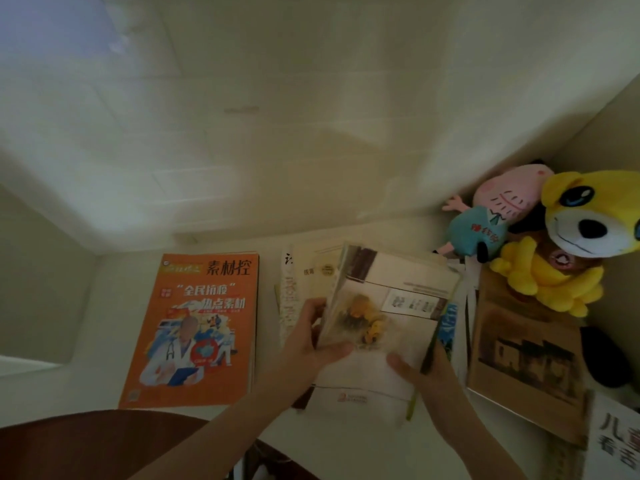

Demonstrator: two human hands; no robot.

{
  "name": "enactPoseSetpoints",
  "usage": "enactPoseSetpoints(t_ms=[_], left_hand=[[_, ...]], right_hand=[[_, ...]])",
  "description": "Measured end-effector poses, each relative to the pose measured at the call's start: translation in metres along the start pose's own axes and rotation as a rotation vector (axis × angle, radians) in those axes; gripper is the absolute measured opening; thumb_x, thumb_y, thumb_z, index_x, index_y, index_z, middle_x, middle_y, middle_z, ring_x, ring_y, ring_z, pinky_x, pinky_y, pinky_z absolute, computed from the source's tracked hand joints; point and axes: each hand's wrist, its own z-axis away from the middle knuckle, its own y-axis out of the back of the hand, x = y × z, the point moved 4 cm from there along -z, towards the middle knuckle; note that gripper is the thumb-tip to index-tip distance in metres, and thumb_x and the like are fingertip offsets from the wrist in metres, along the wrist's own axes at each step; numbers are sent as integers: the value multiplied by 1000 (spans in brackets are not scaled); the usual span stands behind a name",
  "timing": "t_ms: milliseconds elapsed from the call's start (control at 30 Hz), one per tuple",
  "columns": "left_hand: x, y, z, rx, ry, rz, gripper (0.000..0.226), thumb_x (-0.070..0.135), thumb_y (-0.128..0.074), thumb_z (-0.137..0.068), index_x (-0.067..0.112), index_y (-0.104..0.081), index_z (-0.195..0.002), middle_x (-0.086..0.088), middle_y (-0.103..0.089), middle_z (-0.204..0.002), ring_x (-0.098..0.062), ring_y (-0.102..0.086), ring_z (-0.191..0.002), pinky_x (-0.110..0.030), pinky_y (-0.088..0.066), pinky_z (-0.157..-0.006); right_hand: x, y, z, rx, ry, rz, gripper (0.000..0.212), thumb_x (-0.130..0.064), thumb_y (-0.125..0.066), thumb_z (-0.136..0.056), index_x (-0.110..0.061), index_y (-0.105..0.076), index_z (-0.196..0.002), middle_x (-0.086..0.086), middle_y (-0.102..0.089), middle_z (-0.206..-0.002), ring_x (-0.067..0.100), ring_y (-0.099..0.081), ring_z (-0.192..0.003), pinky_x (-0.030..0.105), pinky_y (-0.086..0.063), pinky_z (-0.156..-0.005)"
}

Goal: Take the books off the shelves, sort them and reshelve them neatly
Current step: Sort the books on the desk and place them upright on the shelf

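Observation:
A cream paperback (388,306) with a yellow picture on its cover is lifted and tilted above a loose pile of pale books (294,289) on the white shelf (270,420). My left hand (311,337) grips its left edge, thumb on the cover. My right hand (415,368) holds its lower right corner, thumb on top. An orange magazine stack (197,327) lies flat to the left. A brown book (523,358) with a dark photo lies to the right.
Plush toys fill the right corner: a pink and teal pig (485,216) and a yellow dog (595,216). A white book with black characters (616,441) lies at the lower right. A dark brown rounded edge (86,441) sits at the bottom left. Pale walls enclose the shelf.

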Motion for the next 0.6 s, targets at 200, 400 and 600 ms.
enactPoseSetpoints(t_ms=[200,400,600], left_hand=[[28,-17,-8,-100,-143,-30,49,8,-68,-79,21,-40,-117,11,-58,-114,-2,-61,-103,-21,-50,-82],[54,-11,-37,-112,-264,-167,60,25,-67,-78,41,-28,-121,17,-54,-118,-6,-56,-114,-29,-48,-97],[16,8,-53,-25,-146,-162,76,-6,-71,-74,34,-26,-120,17,-47,-116,-10,-52,-116,-21,-53,-82]], right_hand=[[-47,25,12,56,205,37,75,-1,-76,-69,-36,-43,-126,-18,-62,-110,-1,-62,-94,28,-53,-79],[-73,23,-8,107,351,68,79,-20,-78,-64,-19,-40,-134,-7,-62,-120,5,-62,-108,28,-54,-86],[-63,2,-20,-89,286,160,54,-44,-75,-73,-27,-56,-120,-21,-67,-112,-2,-60,-108,28,-51,-95]])
